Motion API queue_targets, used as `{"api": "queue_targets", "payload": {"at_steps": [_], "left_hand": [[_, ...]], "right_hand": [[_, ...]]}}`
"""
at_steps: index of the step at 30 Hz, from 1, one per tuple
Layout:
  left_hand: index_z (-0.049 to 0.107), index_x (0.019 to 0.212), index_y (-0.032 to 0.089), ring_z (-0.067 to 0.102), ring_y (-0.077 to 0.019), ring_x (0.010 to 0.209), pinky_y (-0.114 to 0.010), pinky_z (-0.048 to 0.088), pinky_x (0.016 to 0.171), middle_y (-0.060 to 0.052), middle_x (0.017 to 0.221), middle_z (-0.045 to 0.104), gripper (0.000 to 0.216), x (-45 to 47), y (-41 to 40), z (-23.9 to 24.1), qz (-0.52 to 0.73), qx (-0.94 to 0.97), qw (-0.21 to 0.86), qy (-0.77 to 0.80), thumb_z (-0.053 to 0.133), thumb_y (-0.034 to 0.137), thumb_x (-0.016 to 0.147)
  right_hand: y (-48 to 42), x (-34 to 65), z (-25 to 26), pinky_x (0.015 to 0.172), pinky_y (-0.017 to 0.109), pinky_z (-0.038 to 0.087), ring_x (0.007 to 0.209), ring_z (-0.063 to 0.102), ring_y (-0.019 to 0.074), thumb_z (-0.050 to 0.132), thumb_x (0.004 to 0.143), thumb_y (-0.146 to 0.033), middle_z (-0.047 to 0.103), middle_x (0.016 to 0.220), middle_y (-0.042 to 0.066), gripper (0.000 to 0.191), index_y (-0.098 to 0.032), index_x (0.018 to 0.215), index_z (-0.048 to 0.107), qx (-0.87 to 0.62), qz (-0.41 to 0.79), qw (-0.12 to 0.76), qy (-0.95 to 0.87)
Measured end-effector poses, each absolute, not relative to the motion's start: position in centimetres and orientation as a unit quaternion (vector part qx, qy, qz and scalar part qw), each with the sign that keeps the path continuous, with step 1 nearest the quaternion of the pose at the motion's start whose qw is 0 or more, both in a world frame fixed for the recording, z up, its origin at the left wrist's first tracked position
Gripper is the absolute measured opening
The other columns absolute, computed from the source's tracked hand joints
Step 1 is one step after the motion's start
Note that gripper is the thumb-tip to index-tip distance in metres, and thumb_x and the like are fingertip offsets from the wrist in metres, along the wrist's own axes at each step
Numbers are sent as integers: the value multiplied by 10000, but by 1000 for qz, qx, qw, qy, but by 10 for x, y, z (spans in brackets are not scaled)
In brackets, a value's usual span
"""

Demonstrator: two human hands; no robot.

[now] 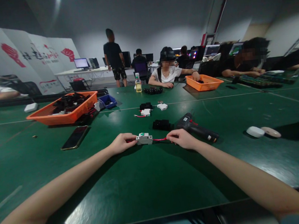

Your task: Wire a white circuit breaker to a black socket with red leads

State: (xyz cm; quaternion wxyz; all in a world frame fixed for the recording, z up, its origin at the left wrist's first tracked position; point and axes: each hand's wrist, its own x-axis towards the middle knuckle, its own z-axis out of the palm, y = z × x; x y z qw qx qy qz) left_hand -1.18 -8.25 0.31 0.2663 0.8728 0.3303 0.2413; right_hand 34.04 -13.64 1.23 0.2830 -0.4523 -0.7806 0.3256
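A small white circuit breaker [144,139] with a green part on top is between my hands, just over the table. My left hand [123,143] is closed at its left end, thumb and fingers pinched together; a bit of red shows between them. From the breaker's right end runs a short red wire [159,139]. My right hand [182,139] pinches the far end of that wire, its tip hidden by the fingers. Just beyond my right hand lie a black power screwdriver [196,128] and a black block-like part [161,125].
Farther off are a white breaker with a red wire [145,112] and another white piece [162,106]. A phone [75,137] and an orange basket [63,116] of dark parts lie left. Across the green table [135,190], a person reaches into an orange basket [207,85].
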Motion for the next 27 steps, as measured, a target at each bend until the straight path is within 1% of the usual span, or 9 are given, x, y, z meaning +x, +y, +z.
{"api": "queue_targets", "payload": {"at_steps": [6, 8, 12, 14, 16, 19, 23, 27], "left_hand": [[742, 1062, 213, 613, -128, 741, -222, 440, 673, -19, 866, 708, 292, -12, -85, 5, 244, 873, 249, 340, 579, 397, 905], [744, 1042, 212, 618, -129, 748, -223, 443, 682, -18, 869, 711, 281, -12, -86, 5, 247, 873, 246, 341, 580, 393, 903], [742, 1022, 215, 617, -127, 739, -226, 442, 679, -13, 858, 710, 270, -12, -88, 6, 247, 876, 233, 342, 577, 394, 903], [736, 1033, 219, 621, -131, 750, -231, 446, 681, -16, 871, 712, 272, -11, -90, 6, 248, 880, 216, 342, 570, 395, 908], [728, 1043, 222, 627, -141, 779, -244, 451, 699, -25, 896, 714, 276, -10, -92, 7, 249, 886, 182, 347, 560, 397, 912], [717, 1036, 214, 622, -165, 831, -278, 448, 746, -44, 919, 711, 285, -9, -96, 9, 245, 899, 91, 351, 547, 408, 916], [701, 1061, 215, 603, -185, 841, -322, 413, 753, -57, 912, 703, 316, -7, -100, 15, 224, 911, -12, 346, 526, 436, 919], [679, 1127, 223, 595, -208, 893, -362, 389, 795, -71, 973, 698, 352, -5, -101, 18, 211, 911, -63, 349, 506, 451, 921]], "right_hand": [[-139, 335, 13, 572, 267, 447, 623, 577, 150, 539, 948, -430, 659, 753, 32, 321, -164, 948, 718, -455, 312, 279, -786], [-140, 334, 14, 606, 275, 457, 656, 593, 159, 525, 960, -397, 669, 774, 37, 302, -167, 937, 719, -450, 280, 282, -800], [-140, 333, 16, 731, 304, 479, 790, 631, 185, 519, 973, -347, 702, 879, 52, 263, -184, 923, 720, -438, 205, 289, -826], [-140, 333, 15, 752, 313, 482, 818, 637, 191, 514, 979, -348, 708, 926, 58, 261, -190, 945, 719, -441, 182, 286, -831], [-141, 332, 14, 751, 317, 483, 825, 637, 194, 495, 989, -351, 705, 945, 64, 272, -192, 967, 715, -444, 164, 281, -835], [-144, 330, 15, 725, 311, 480, 816, 630, 189, 475, 997, -350, 694, 962, 69, 274, -195, 1018, 700, -443, 143, 262, -845], [-147, 327, 17, 650, 294, 460, 749, 606, 170, 517, 970, -349, 680, 1005, 68, 252, -204, 1114, 664, -450, 126, 230, -853], [-146, 328, 16, 741, 321, 488, 845, 623, 190, 547, 943, -317, 667, 1100, 82, 302, -204, 1215, 613, -443, 127, 237, -855]]}}
